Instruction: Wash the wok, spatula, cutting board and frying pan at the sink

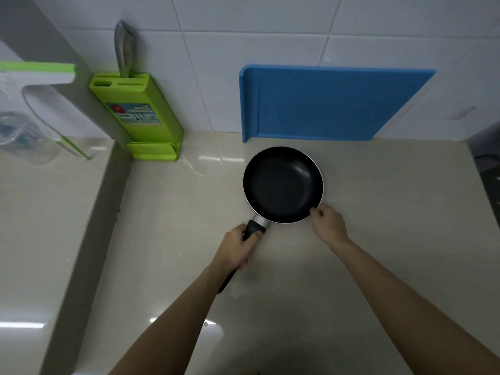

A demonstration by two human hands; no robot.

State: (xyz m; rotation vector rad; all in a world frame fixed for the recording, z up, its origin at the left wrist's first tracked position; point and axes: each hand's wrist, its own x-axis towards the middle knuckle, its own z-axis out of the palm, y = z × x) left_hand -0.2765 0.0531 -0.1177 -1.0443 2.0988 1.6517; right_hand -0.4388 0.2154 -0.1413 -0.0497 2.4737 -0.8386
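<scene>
A small black frying pan (282, 184) lies on the beige countertop (167, 239), its black handle pointing toward me. My left hand (236, 249) grips that handle. My right hand (328, 221) pinches the pan's near right rim. A blue cutting board (324, 104) leans upright against the white tiled wall just behind the pan. The wok, the spatula and the sink are out of view.
A green knife block (138, 115) with a grey-handled utensil (124, 48) in it stands at the back left. A clear jug with green trim (29, 131) sits on a raised ledge at far left. A dark appliance edge (489, 163) shows at far right.
</scene>
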